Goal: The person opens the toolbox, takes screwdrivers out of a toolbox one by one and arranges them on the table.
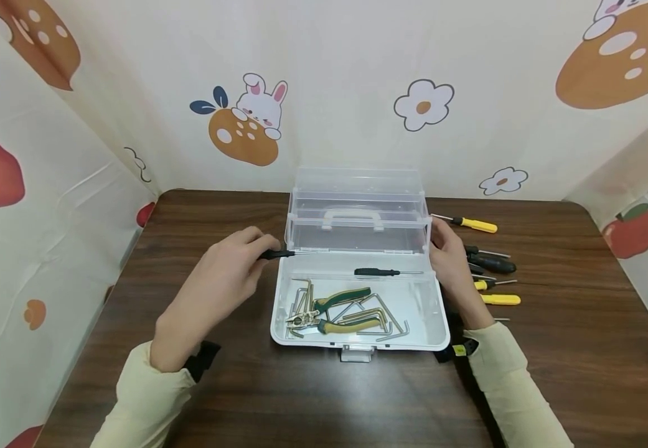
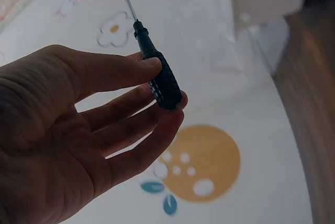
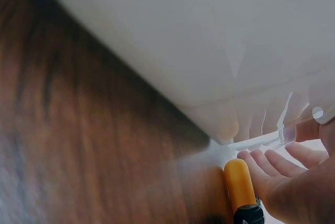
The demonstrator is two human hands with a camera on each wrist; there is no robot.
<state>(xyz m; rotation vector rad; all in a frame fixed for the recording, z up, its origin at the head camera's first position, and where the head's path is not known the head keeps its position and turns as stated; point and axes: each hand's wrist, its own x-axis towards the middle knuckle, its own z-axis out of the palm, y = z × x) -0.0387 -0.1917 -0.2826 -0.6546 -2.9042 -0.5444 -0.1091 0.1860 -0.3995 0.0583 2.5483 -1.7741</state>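
My left hand point(image 1: 217, 280) pinches a small black screwdriver point(image 2: 165, 85) between thumb and fingers, its shaft pointing over the left back of an open white toolbox point(image 1: 360, 345). At the toolbox's right back corner, my right hand point(image 1: 452, 267) holds the edge of the raised clear lid point(image 1: 357, 236), with thumb and fingers on either side of it. Inside the box lie pliers point(image 1: 346, 325) with green and yellow handles, spread apart, among several L-shaped hex keys point(image 1: 388, 311). Another small black screwdriver point(image 1: 376, 272) lies towards the back of the box.
Right of the box, several screwdrivers lie on the brown table point(image 1: 570, 348), including a yellow one point(image 1: 479, 225) at the back, a black one point(image 1: 494, 264) and another yellow one point(image 1: 500, 300). A printed cloth wall point(image 1: 346, 112) stands close behind the lid.
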